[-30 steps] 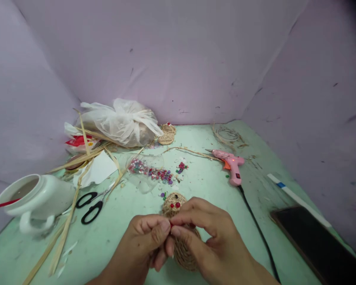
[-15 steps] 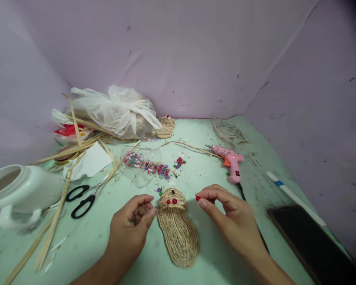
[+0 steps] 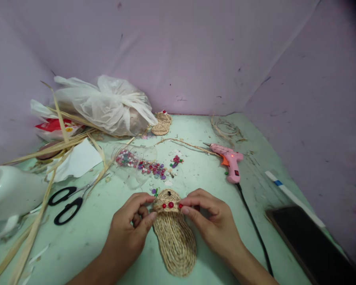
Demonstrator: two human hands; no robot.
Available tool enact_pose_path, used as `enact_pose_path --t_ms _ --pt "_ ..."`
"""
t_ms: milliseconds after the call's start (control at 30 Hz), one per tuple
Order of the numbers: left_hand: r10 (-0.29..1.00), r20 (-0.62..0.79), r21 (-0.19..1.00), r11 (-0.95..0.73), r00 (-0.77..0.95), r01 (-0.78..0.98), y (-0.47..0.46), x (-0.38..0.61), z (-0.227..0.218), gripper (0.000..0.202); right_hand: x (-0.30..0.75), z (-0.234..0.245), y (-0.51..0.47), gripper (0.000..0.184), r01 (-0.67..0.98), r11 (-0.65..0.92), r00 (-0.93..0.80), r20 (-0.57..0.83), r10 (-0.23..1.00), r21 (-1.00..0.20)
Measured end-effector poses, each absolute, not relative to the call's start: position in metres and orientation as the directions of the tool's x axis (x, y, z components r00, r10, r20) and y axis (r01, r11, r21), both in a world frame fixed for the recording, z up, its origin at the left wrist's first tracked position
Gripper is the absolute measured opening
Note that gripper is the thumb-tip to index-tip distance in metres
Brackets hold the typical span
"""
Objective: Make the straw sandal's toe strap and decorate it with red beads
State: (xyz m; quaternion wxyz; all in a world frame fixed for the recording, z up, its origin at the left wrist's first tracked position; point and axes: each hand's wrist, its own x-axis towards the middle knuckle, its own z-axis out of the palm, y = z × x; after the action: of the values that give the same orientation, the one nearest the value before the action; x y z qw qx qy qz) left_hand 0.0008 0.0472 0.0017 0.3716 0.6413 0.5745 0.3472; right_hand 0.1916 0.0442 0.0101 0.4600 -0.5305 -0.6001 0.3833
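A small woven straw slipper (image 3: 175, 241) lies flat on the table, its strap end pointing away from me. Two red beads (image 3: 171, 205) sit on its strap. Between the thumb and forefinger of my right hand (image 3: 215, 221) is a third red bead (image 3: 180, 206), at the strap's right side. My left hand (image 3: 130, 223) grips the strap's left edge with thumb and fingertip, the other fingers curled. Just beyond the slipper lie a few purple and green beads (image 3: 154, 191).
A pink glue gun (image 3: 233, 164), its light lit, rests at right with a black cord. Beads (image 3: 154, 168) spill from a clear container. Scissors (image 3: 69, 211), a white jug (image 3: 16, 194), straw strips, a plastic bag (image 3: 103, 105), another slipper (image 3: 161, 123) and a phone (image 3: 308, 241) surround the work.
My right hand has moved left, bringing the red bead to the strap's right side. My left hand has closed onto the strap's left edge. The view has shifted slightly.
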Motion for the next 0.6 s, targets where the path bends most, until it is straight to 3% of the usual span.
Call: enact_pose_path --t_ms 267,600 --pt "0.990 0.013 0.855 -0.084 0.142 0.512 0.0478 -0.0009 -0.0033 0.019 0.1902 0.0066 0.0436 0.012 0.320 0.151 -0.033 0.148 0.988 -0.935" --pt "0.991 0.023 0.867 -0.084 0.128 0.492 0.0473 0.0016 0.0012 0.017 0.1919 0.0120 0.0417 0.018 0.459 0.300 -0.103 0.285 0.953 -0.836"
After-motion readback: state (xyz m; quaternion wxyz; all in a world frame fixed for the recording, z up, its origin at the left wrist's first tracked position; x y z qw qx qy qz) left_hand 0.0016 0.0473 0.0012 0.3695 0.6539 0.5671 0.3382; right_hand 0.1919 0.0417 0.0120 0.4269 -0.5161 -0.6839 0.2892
